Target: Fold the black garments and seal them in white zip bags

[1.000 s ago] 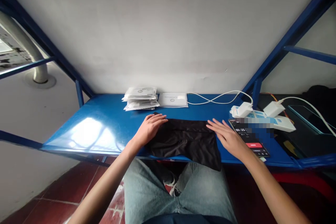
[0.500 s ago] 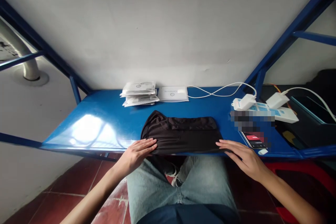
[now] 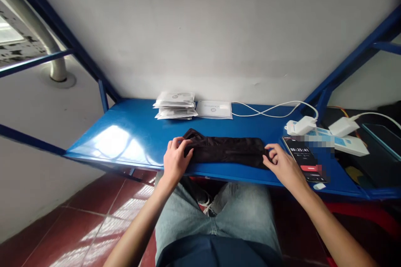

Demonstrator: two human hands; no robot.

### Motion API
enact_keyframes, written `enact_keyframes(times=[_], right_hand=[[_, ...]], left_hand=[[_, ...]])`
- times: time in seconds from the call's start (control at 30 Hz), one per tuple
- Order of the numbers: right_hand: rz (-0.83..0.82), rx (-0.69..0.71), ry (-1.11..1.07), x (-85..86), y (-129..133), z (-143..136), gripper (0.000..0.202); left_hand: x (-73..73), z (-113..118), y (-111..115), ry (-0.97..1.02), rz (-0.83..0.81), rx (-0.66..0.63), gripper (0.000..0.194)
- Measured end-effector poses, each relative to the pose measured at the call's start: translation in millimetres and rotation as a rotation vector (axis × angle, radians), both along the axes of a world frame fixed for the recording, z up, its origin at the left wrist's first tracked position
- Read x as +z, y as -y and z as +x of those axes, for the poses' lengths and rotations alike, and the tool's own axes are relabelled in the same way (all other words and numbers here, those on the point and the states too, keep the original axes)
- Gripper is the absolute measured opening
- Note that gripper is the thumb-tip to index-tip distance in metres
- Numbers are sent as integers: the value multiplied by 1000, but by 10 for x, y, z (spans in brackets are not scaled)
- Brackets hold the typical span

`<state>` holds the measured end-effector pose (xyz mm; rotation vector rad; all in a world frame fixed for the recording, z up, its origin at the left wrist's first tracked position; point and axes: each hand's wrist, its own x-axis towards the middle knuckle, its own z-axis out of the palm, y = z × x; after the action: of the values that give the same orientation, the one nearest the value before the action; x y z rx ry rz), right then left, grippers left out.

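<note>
A black cloth garment (image 3: 225, 151) lies folded into a long narrow strip near the front edge of the blue tabletop (image 3: 131, 121). My left hand (image 3: 177, 156) grips its left end, with the thumb on top and the fingers curled at the cloth. At the right end, my right hand (image 3: 277, 158) pinches the cloth between thumb and curled fingers. A dark pointed part of the garment sticks out at the back left, beyond my left hand.
Stacked white packets (image 3: 175, 106) lie by the wall, beside a single flat packet (image 3: 214, 109). At the right are a phone (image 3: 305, 158) showing a timer, a power strip (image 3: 347, 144) with white chargers, a cable and a small white piece (image 3: 319, 186).
The garment's front part has been folded back, so it is narrower and its front edge lies farther from me. Both hands have moved from lying flat to gripping its ends. The view has shifted slightly.
</note>
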<state>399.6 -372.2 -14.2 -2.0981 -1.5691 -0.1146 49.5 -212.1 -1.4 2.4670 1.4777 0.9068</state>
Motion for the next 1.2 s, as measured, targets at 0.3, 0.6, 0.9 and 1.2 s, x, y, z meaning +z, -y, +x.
enact_keyframes(times=[0.3, 0.6, 0.9, 1.2], right_hand=[[-127, 319, 232, -37, -268, -980, 60], [-76, 345, 123, -104, -417, -862, 58], [57, 602, -127, -117, -1103, -2460, 98], [98, 603, -524, -23, -805, -2276, 35]], left_hand=[[-137, 626, 548, -275, 14, -113, 49], [-227, -356, 197, -143, -53, 275, 48], [-502, -633, 173, 11, 34, 303, 47], [-368, -502, 320, 193, -104, 115, 46]])
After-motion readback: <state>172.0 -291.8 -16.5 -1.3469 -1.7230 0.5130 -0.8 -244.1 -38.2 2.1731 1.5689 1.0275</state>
